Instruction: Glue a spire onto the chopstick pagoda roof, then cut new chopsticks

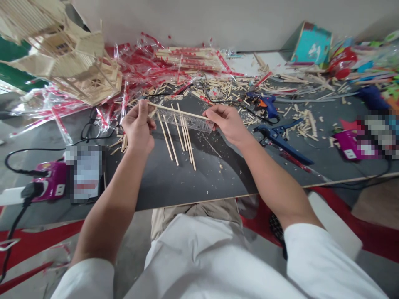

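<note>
Between my two hands I hold a clear plastic ruler point(183, 121) with a thin wooden stick point(179, 111) laid along its upper edge. My left hand point(139, 124) pinches both at the left end, and my right hand point(225, 122) pinches them at the right end. Beneath the ruler, several loose wooden sticks point(188, 145) lie side by side on the dark tabletop point(181, 187). To the right of my right hand rests a blue-handled cutter point(282, 139), with a blue glue gun point(264, 104) just behind it.
A tiered wooden stick model point(77, 62) stands at the back left. Red and clear wrappers point(137, 66), stick bundles point(187, 56) and cut scraps point(215, 89) cover the back. Purple power sockets point(51, 178) sit left, another purple socket point(353, 145) right; a phone point(87, 174) lies left.
</note>
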`<move>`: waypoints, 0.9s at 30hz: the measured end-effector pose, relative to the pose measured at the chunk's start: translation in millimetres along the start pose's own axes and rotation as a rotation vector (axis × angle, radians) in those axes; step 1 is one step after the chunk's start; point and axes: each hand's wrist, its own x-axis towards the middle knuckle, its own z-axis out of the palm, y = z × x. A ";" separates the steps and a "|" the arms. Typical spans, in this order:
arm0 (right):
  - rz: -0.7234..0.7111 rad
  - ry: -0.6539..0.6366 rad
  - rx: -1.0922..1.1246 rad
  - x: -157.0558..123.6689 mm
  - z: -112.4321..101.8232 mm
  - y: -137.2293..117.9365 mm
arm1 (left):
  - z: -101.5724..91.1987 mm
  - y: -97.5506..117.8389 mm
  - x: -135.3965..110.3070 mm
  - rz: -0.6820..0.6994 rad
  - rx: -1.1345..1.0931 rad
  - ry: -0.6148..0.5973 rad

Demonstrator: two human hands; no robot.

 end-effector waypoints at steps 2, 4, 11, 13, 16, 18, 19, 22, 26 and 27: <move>-0.005 -0.004 -0.008 -0.2 0.0 -0.2 | -0.5 -0.8 0.1 0.004 0.014 0.004; -0.007 -0.008 -0.006 -0.5 0.6 -0.7 | -1.4 -2.0 0.8 0.003 0.027 -0.001; 0.008 0.001 0.034 0.0 3.0 -2.0 | -2.1 -3.4 2.4 0.020 0.027 -0.013; 0.011 0.003 0.025 0.3 2.6 -1.8 | -1.8 -3.0 2.0 0.019 0.025 -0.014; 0.009 0.003 0.031 0.2 2.0 -1.5 | -1.7 -3.0 1.7 0.015 0.033 -0.008; 0.007 -0.002 0.039 0.0 1.8 -1.5 | -2.0 -3.4 1.9 0.018 0.032 -0.006; 0.009 -0.005 0.039 -0.1 1.7 -1.5 | -2.2 -3.8 2.1 0.020 0.034 -0.007; 0.017 -0.014 0.028 -0.4 1.1 -1.4 | -3.0 -4.7 2.5 0.023 0.050 -0.019; 0.024 -0.024 0.031 -0.6 0.5 -1.7 | -3.2 -5.0 2.0 0.031 0.056 -0.023; 0.025 -0.025 0.034 -0.8 0.6 -2.0 | -3.1 -4.9 1.7 0.029 0.054 -0.020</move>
